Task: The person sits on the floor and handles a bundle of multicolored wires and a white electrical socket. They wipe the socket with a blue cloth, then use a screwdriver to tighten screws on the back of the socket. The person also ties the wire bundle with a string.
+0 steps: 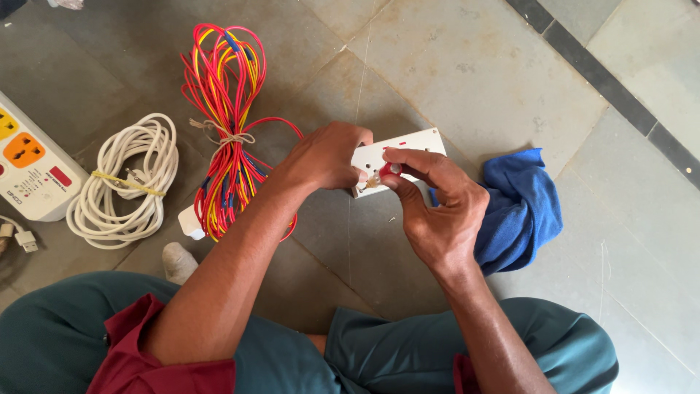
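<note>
Left of the white socket plate [397,157] lay our tied wire bundle [226,131]; our left hand [324,157] gripped the light, rigid plate's edge, our right hand [437,211] pinched a small red part [390,170] against it, blue cloth [521,208] beyond

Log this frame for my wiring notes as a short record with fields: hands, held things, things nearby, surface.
left hand: grips the white socket plate at its left end
right hand: pinches a small red part against the plate
left of the hands: bundle of red, yellow and blue wires, tied; coiled white cable; white extension board
right of the hands: blue cloth
surface: grey tiled floor
</note>
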